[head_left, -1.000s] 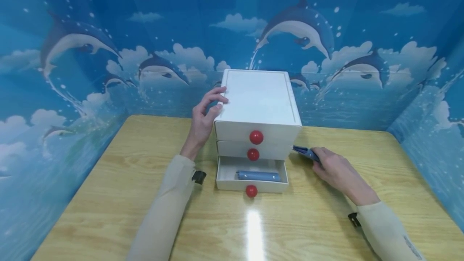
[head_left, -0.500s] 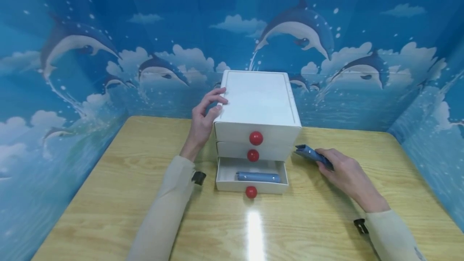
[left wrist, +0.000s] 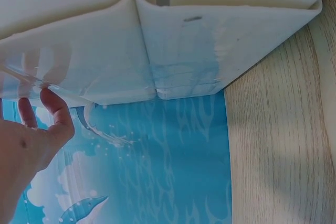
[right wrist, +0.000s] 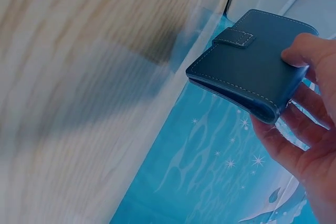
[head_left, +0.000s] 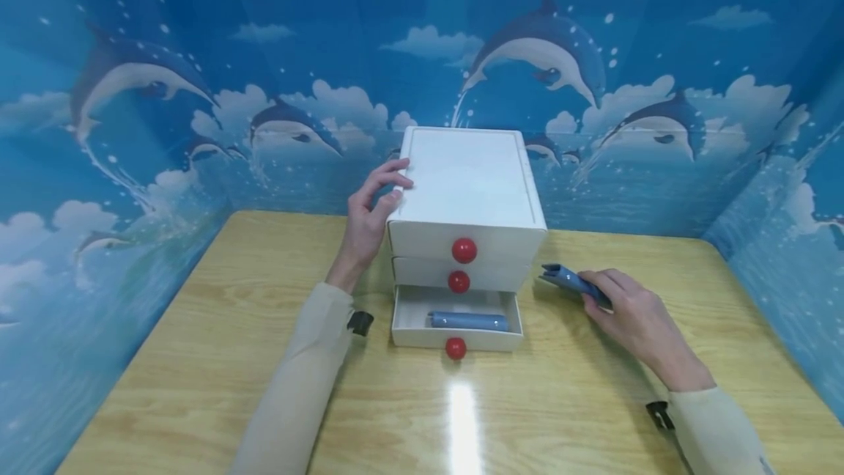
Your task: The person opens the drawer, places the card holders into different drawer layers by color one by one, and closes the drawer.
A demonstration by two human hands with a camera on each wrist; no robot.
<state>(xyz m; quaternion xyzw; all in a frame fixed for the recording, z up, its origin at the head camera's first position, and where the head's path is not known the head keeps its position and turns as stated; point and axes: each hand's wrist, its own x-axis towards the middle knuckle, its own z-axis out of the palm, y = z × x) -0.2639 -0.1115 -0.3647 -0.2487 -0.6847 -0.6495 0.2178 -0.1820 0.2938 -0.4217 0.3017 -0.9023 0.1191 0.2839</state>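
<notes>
In the head view a white drawer cabinet point(head_left: 464, 178) with red ball knobs stands on the table. Its bottom drawer point(head_left: 405, 337) is pulled out, and a long blue object point(head_left: 469, 321) with small shiny dots lies inside. My left hand point(head_left: 371, 211) rests its fingertips on the cabinet's upper left edge; the left wrist view shows the same hand point(left wrist: 37, 140) against the side. To the right of the cabinet, my right hand point(head_left: 636, 314) pinches a dark blue wallet point(right wrist: 252, 61) with a strap and pale stitching, thumb on one face and fingers beneath. The wallet is held apart from the cabinet.
A wooden table point(head_left: 217, 336) carries the cabinet near its back edge. Behind and at both sides hangs a blue cloth point(head_left: 395, 13) printed with dolphins. The upper two drawers, with a top knob point(head_left: 464, 250) and a middle knob point(head_left: 458, 281), are closed.
My right hand has drawn the wallet slightly right, away from the cabinet's side, and tilted it. The left hand, cabinet and pulled-out drawer stay as they were.
</notes>
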